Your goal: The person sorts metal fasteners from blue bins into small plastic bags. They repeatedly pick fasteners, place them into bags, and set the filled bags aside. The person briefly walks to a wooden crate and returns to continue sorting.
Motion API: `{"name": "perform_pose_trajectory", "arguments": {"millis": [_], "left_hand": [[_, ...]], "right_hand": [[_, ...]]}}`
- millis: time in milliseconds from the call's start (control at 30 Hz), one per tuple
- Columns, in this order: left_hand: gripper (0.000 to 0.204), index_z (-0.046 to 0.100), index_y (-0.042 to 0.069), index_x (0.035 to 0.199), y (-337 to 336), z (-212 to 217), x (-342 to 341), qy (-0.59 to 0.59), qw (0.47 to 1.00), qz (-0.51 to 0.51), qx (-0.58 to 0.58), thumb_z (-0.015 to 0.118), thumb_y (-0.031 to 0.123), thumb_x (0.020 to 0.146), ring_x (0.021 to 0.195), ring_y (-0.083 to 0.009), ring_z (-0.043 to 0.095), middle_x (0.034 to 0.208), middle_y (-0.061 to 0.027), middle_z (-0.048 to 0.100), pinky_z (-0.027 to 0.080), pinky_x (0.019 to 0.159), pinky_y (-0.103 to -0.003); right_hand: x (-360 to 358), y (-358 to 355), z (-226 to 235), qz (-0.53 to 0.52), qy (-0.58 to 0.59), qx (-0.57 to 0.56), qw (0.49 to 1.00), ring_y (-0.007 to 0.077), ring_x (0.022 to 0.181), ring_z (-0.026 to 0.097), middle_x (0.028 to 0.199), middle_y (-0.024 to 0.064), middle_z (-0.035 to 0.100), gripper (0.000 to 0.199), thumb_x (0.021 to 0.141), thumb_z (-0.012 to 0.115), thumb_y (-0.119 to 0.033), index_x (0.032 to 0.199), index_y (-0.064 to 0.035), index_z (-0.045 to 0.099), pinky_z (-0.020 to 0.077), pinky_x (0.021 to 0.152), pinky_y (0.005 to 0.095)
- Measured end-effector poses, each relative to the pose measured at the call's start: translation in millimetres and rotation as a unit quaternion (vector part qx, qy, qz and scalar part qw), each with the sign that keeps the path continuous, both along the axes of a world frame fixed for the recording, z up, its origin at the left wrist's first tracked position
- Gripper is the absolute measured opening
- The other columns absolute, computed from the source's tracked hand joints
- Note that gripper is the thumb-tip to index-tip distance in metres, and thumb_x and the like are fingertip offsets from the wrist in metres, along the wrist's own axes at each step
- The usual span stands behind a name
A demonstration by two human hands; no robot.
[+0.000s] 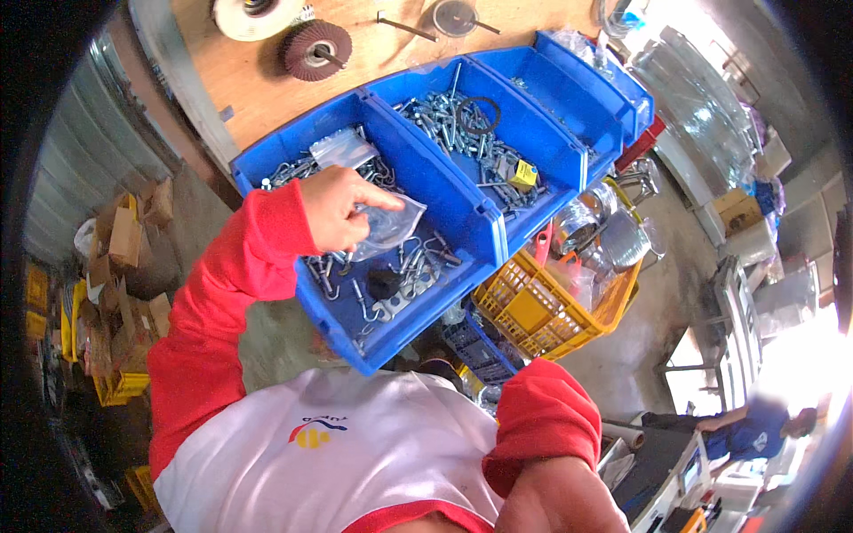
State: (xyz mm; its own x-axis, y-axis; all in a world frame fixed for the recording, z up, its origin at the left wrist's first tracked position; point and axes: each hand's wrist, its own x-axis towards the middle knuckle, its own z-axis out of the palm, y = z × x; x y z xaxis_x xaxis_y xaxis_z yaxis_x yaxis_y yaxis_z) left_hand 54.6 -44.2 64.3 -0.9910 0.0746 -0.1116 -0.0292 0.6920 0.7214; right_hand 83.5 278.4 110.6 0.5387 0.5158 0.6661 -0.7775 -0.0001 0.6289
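My left hand [342,209], in a red sleeve, is over the leftmost blue bin [404,324]. Its index finger is stretched out and the other fingers are curled against a clear plastic bag [391,229], which they seem to grip. Metal hooks [425,253] and other small hardware lie around and below the bag. A second plastic bag [344,148] rests behind the hand on the loose pieces. At the lower edge, close to the camera, my right hand [564,502] shows only in part; its fingers are out of sight.
The adjoining blue bin holds many bolts [449,124], a black ring [478,115] and a small yellow box [523,175]. Behind stands a wooden board [373,58] with an abrasive flap wheel [314,50]. A yellow crate [533,306] sits below, right. Far right, a person [755,431] wears blue.
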Motion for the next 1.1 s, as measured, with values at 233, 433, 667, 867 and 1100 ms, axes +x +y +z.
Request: {"name": "perform_pose_trajectory", "arguments": {"millis": [233,433,667,867,1100], "left_hand": [[0.055,0.069,0.004,0.128,-32,-49,-41,-0.031,0.997,0.069,-0.033,0.048,-0.004,0.077,0.066,-0.0235,0.073,0.094,-0.0209,0.075,0.058,0.063,-0.035],[0.052,0.072,0.005,0.121,-26,-79,-60,-0.027,0.994,0.059,-0.089,0.054,0.0,0.073,0.07,-0.0367,0.071,0.085,-0.0259,0.072,0.056,0.067,-0.044],[0.047,0.072,0.003,0.12,-26,-90,-65,-0.04,0.995,0.094,-0.001,0.056,-0.001,0.076,0.083,-0.036,0.073,0.104,-0.0247,0.072,0.058,0.074,-0.04],[0.05,0.07,0.002,0.122,-28,-85,-65,-0.028,0.998,0.051,0.017,0.057,0.0,0.074,0.095,-0.0387,0.072,0.111,-0.0261,0.07,0.058,0.083,-0.044],[0.049,0.069,0.001,0.121,-25,-84,-65,-0.037,0.998,0.033,0.025,0.056,0.0,0.074,0.102,-0.0411,0.069,0.116,-0.025,0.07,0.057,0.091,-0.044]], "right_hand": [[-130,-27,-22,0.218,0.036,0.093,0.971,0.0186,0.121,0.059,0.126,0.0081,0.068,0.028,0.093,0.062,-0.008,0.12,-0.0039,0.068,0.0467,0.101,0.0347],[-215,-43,-27,0.137,-0.028,-0.081,0.987,0.0135,0.126,0.055,0.128,0.0108,0.067,0.032,0.093,0.066,-0.012,0.124,-0.0046,0.067,0.0389,0.111,0.0399],[-349,-120,-119,0.032,-0.57,0.536,0.622,0.031,0.061,0.061,0.07,0.0129,0.063,0.003,0.084,0.07,-0.002,0.083,0.0008,0.069,0.0506,0.06,0.0353],[-400,-239,-222,-0.113,-0.431,0.822,0.354,0.0427,0.084,0.072,0.092,0.0261,0.072,0.049,0.084,0.074,-0.04,0.108,0.003,0.068,0.0577,0.075,0.0487],[-379,-239,-250,-0.228,-0.405,0.831,0.306,0.0453,0.091,0.07,0.1,0.0299,0.069,0.052,0.076,0.079,-0.027,0.115,0.0013,0.059,0.057,0.077,0.0543]]}}
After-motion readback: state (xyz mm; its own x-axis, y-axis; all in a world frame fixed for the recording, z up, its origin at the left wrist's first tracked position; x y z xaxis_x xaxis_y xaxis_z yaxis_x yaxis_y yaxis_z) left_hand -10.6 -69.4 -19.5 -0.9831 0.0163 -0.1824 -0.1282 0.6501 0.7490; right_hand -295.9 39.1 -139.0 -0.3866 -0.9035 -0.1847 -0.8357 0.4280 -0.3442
